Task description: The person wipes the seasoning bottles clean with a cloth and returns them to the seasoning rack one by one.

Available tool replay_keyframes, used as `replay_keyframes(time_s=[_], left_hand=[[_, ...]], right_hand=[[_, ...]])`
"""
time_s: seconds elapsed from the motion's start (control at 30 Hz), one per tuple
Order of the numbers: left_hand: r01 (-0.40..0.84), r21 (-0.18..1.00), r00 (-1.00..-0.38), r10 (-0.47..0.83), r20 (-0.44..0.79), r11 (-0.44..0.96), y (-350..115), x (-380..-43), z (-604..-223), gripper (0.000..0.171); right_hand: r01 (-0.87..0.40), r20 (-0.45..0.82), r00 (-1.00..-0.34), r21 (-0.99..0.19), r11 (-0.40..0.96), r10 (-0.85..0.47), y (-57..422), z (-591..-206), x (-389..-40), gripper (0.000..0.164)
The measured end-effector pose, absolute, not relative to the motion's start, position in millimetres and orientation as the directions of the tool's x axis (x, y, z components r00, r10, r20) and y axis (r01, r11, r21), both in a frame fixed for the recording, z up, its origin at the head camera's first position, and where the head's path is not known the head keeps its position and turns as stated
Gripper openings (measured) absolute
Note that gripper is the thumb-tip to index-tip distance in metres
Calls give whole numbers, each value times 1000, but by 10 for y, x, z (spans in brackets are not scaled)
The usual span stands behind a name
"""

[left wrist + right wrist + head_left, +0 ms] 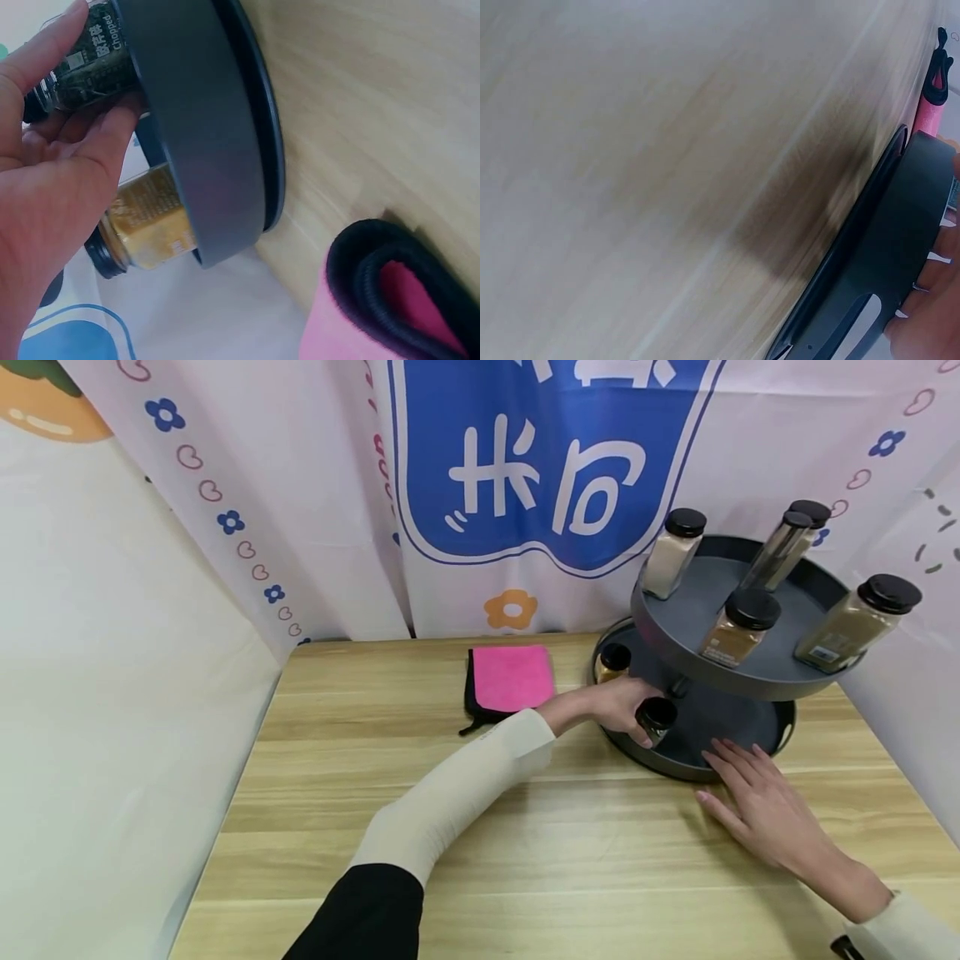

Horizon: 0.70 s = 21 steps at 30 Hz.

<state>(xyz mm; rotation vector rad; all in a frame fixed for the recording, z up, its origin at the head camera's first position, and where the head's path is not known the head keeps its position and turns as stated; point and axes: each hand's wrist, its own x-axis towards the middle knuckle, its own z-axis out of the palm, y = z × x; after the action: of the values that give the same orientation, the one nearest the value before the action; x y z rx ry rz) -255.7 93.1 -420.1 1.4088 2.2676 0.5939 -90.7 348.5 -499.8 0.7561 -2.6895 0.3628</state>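
My left hand (621, 703) grips a dark-lidded spice jar (657, 718) at the front left of the lower tier (705, 727) of a grey two-tier turntable rack. Its label and dark chopped contents show in the left wrist view, with fingers and thumb around the glass. Beside that hand, a jar of yellow spice (154, 217) stands on the same tier. My right hand (768, 814) lies at the tier's front rim, fingers extended over the edge. The right wrist view shows those fingers (930, 300) by the grey rim (892, 225), holding nothing.
Overhanging the lower tier, the upper tier (750, 672) carries several black-lidded spice jars, including one of brown powder (731, 639). A folded pink cloth (513, 677) with black edging lies left of the rack on the wooden table (360, 735). A printed curtain (330, 527) hangs behind.
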Motion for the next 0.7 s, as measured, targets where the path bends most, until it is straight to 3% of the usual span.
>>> replay_keyframes(time_s=[0.4,0.7], left_hand=[[744,531,-409,905,-119,406,941,-2554,-4236,54],[704,584,-422,899,-113,404,901,-2539,-4226,75]], right_hand=[[-543,371,-806,-155,826,-460,3485,-4975,-909,60],[-541,363,-809,-148,828,-463,3479,-4952,-903,63]])
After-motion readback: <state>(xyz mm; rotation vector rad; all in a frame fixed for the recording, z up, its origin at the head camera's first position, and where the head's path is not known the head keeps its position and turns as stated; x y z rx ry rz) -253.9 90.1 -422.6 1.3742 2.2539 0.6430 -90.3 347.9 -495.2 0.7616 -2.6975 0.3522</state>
